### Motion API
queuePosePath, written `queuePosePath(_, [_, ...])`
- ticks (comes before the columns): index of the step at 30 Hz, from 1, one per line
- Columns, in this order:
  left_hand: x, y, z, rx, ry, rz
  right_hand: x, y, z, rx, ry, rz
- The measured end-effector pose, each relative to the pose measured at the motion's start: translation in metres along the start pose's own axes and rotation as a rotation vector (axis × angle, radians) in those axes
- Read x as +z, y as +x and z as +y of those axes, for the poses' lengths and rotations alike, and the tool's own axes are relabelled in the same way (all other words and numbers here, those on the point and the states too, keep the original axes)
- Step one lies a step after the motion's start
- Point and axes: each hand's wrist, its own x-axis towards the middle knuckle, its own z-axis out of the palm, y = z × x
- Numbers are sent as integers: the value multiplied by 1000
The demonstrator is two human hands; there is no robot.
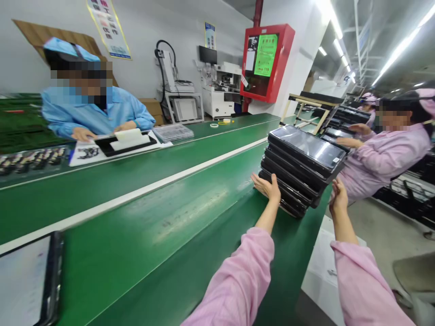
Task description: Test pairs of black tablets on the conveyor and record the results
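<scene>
A stack of several black flat trays (301, 170) stands on the near edge of the green conveyor belt (190, 203). My left hand (268, 186) presses against the stack's left side near its bottom, fingers stretched flat. My right hand (337, 195) cups the stack's right corner, fingers bent round the edge. Both arms wear pink sleeves. The top tray has a glossy dark surface.
A person in blue (91, 108) works across the belt at a black tray with a white sheet (127, 140). A person in pink (387, 145) handles black trays at right. A screen panel (27, 280) lies at lower left. A red cabinet (267, 61) stands behind.
</scene>
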Motion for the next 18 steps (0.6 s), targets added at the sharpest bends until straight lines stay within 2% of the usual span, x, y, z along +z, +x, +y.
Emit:
queuePosePath(3, [-15, 32, 18, 163, -53, -134, 18, -18, -22, -56, 100, -62])
queuePosePath(6, [-26, 51, 24, 292, -41, -235, 42, -41, -40, -61, 307, -175])
queuePosePath(10, [-32, 61, 18, 410, 23, -306, 58, -48, -59, 163, 412, -227])
queuePosePath(13, [-27, 63, 13, 475, -60, -266, 58, -38, -72, 287, 393, -247])
queuePosePath(18, [-13, 56, 9, 459, -365, -91, 54, -34, -80, 252, 409, -236])
